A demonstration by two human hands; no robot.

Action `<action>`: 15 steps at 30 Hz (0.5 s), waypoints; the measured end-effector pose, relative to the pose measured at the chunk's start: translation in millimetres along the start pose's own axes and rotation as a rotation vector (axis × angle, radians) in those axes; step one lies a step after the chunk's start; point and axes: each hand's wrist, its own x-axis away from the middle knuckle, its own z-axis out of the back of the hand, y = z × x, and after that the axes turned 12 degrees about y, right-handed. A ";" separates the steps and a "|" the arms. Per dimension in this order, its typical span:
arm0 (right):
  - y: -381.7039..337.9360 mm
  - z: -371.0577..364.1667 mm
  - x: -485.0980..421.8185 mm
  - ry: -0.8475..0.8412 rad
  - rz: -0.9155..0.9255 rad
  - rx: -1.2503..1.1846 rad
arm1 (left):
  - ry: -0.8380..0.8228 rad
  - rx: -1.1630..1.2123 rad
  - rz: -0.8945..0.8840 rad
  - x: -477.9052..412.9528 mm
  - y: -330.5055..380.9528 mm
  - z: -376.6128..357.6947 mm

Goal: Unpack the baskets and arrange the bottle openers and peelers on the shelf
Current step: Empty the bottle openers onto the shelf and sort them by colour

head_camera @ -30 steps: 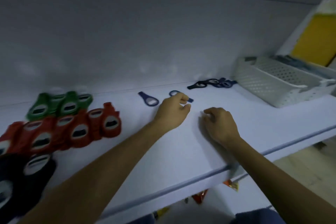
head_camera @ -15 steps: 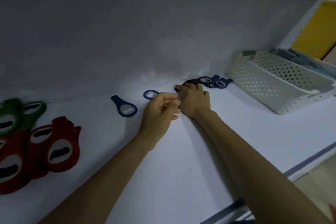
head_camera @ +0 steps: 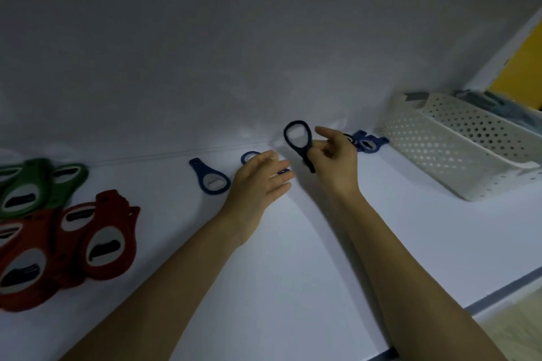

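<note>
Since the right hand (head_camera: pixel 334 155) has pinched 1 dark opener (head_camera: pixel 297 138) up off the far pile (head_camera: pixel 366 142), placing comes next. The left hand (head_camera: pixel 261 177) lies open, empty

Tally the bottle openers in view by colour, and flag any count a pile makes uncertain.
Green openers: at least 2, overlapping, cut off at the frame edge.
Red openers: at least 4, overlapping.
Blue openers: at least 4: 2 lying singly, the rest in a pile.
Dark opener: 1, pinched in the right hand.
Total: at least 11.
</note>
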 end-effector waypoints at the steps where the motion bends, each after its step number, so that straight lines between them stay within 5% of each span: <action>1: -6.0 -0.9 2.7 -0.038 0.022 -0.077 | -0.013 0.022 0.042 -0.9 1.3 0.5; 4: -19.5 1.1 11.2 -0.256 0.113 -0.160 | -0.080 0.093 0.153 -2.9 7.2 4.3; 7: -21.0 -1.5 16.6 -0.503 0.018 -0.188 | -0.115 0.017 0.127 -3.2 9.2 6.4; 10: -14.1 -6.3 3.6 -0.321 -0.056 -0.211 | -0.098 0.006 0.130 -3.5 9.6 7.9; 12: -0.2 -0.9 -18.0 -0.123 0.144 0.210 | -0.107 0.013 0.105 -2.9 9.7 9.0; 15: 22.1 7.0 -35.3 -0.264 0.293 0.987 | -0.114 -0.006 0.048 -1.1 7.5 8.2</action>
